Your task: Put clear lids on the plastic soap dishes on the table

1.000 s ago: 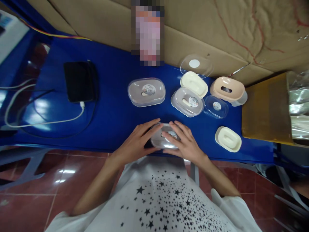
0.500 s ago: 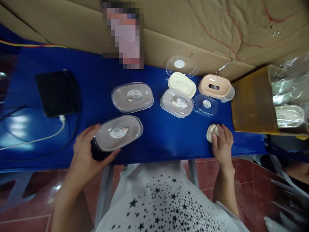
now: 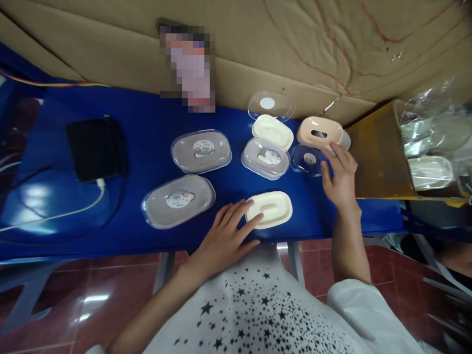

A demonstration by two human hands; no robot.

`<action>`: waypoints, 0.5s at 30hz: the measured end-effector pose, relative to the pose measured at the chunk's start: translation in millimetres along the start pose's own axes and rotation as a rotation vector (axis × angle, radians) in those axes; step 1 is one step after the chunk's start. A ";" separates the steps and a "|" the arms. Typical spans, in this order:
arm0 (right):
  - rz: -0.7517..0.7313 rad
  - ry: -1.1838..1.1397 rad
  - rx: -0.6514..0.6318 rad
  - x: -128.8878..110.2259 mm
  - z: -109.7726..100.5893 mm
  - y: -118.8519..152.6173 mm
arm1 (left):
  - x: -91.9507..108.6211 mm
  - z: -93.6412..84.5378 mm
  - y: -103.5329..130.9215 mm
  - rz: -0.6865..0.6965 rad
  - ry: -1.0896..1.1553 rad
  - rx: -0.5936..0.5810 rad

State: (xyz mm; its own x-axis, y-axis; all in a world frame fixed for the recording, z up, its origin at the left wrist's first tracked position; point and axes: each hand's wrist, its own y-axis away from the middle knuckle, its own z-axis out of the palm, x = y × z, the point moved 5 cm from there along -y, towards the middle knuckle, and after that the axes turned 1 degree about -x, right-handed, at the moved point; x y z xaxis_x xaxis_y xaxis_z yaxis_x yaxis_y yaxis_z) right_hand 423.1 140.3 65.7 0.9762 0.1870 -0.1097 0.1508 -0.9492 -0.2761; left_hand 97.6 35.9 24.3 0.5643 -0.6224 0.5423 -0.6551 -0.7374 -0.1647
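Observation:
A cream tray lies near the front edge of the blue table. My left hand is at its left end, fingers spread, fingertips on or just over the rim. My right hand is open over the right side, fingertips by a pink dish and a clear lid with a round label. Beside that lid sits a lidded dish, with a cream dish behind it. Two more lidded dishes stand to the left, one at the back and one in front.
A cardboard box with plastic-wrapped dishes stands at the right. A black device with a white cable lies on the left of the blue table. Another clear lid rests by the cardboard at the back.
My left hand has left the front lidded dish and moved right to the cream tray. That tray now lies further left, and my right hand has let go of it and moved up towards the clear lid.

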 end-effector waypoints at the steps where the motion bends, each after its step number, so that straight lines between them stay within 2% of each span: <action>1: -0.029 -0.006 -0.039 2.9 6.2 -6.8 | -0.9 7.2 -5.8 0.010 -0.018 -0.022; 3: -0.085 -0.028 -0.125 2.9 18.5 -10.3 | -5.7 13.0 -10.4 0.016 -0.042 -0.019; 5: -0.113 -0.041 -0.168 1.2 26.0 -4.0 | -12.7 10.7 -8.5 -0.008 -0.046 0.008; 9: -0.097 -0.065 -0.143 9.5 24.0 3.2 | -23.9 -0.4 -3.2 -0.065 -0.009 0.055; 13: -0.053 0.046 -0.058 38.9 16.1 -29.5 | -27.6 -3.6 -7.4 -0.057 0.017 0.059; 15: -0.065 0.092 -0.079 53.7 17.3 -51.4 | -28.5 -2.8 -10.4 -0.069 0.028 0.051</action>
State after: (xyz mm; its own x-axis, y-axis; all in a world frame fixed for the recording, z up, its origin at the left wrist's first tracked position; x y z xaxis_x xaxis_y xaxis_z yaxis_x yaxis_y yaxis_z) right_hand 465.1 203.5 57.5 0.9735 0.2284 -0.0045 0.2228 -0.9535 -0.2030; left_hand 86.9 62.1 12.8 0.5922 -0.5628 0.5767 -0.5887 -0.7908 -0.1674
